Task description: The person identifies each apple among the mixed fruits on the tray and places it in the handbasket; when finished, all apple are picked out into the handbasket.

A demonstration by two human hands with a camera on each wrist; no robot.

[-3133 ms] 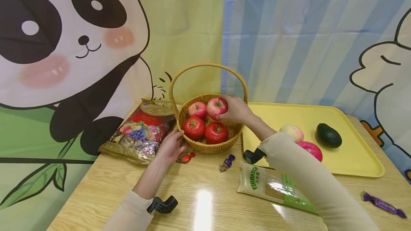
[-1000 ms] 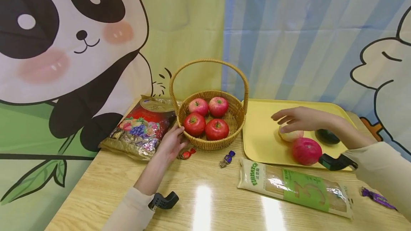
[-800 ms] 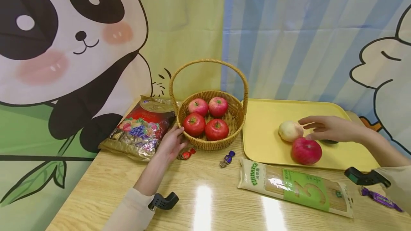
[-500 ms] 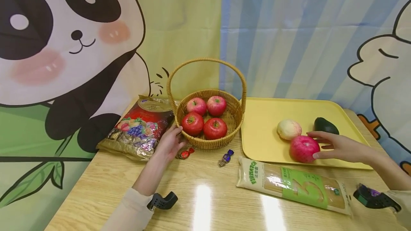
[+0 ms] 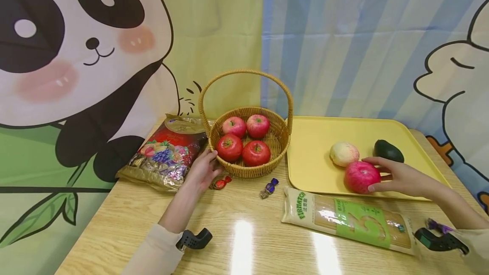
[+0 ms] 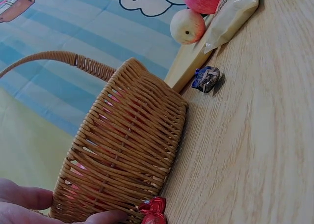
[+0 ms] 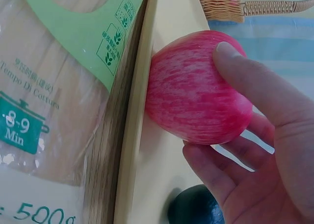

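Note:
My right hand (image 5: 403,178) grips a pink-red apple (image 5: 362,177) at the front of the yellow tray (image 5: 311,139). In the right wrist view, the thumb presses one side of this apple (image 7: 196,89) and the fingertips meet the other. A pale peach-like fruit (image 5: 344,154) lies just behind it, and a dark green avocado (image 5: 388,150) sits to the right. My left hand (image 5: 202,171) touches the left side of a wicker basket (image 5: 252,173), its fingertips at the rim. Several apples (image 5: 257,153) are inside this basket.
A bag of spaghetti (image 5: 349,220) lies before the tray. Wrapped candies in red (image 5: 220,182), blue (image 5: 270,187) and purple (image 5: 438,226) are on the wooden table (image 5: 198,262). Left of the basket stands a large candy bag (image 5: 168,154).
My right hand has gone from an apple in the basket over to the tray, where its fingers have now closed on the pink-red apple. My left hand has stayed at the basket.

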